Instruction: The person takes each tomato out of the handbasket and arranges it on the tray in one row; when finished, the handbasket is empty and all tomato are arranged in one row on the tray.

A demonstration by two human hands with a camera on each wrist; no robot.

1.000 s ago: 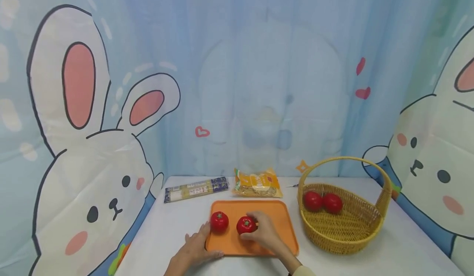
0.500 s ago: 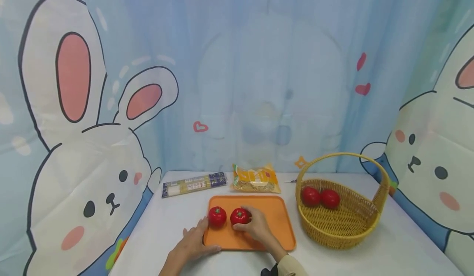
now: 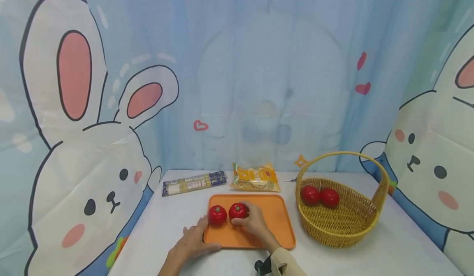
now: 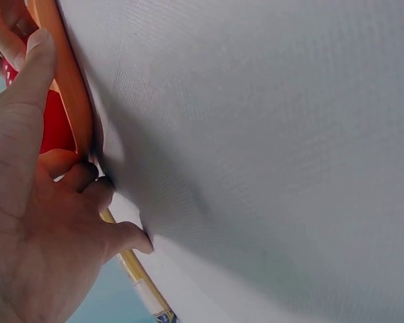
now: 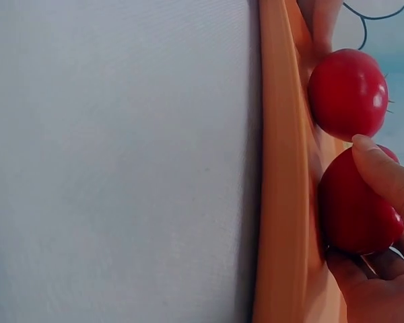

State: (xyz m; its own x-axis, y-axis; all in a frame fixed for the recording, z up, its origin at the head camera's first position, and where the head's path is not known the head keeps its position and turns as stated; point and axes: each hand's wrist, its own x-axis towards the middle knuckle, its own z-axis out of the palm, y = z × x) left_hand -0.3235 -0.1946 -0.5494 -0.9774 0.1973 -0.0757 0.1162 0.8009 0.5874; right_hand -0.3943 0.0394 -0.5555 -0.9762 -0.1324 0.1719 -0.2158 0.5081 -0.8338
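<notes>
An orange tray [image 3: 275, 226] lies on the white table, bearing two red tomatoes side by side. My right hand [image 3: 254, 221] grips the right-hand tomato [image 3: 238, 211], thumb on the near side and fingers behind it. In the right wrist view this held tomato [image 5: 355, 205] sits close beside the other tomato [image 5: 348, 94]. The left-hand tomato [image 3: 217, 215] stands near the tray's left rim, stem up. Along that rim my left hand [image 3: 194, 239] rests with spread, relaxed fingers, its thumb by the near left corner. In the left wrist view the thumb partly hides the tray.
A wicker basket [image 3: 340, 240] with a tall handle stands right of the tray; two red tomatoes [image 3: 310, 195] lie inside at its left. Behind the tray are a long flat packet [image 3: 194, 184] and a yellow bag [image 3: 256, 179]. A printed curtain [image 3: 259, 82] hangs behind the table.
My right hand has carried its tomato leftward over the tray, close to the other tomato. My left hand stays at the tray's left rim. The head view has shifted slightly.
</notes>
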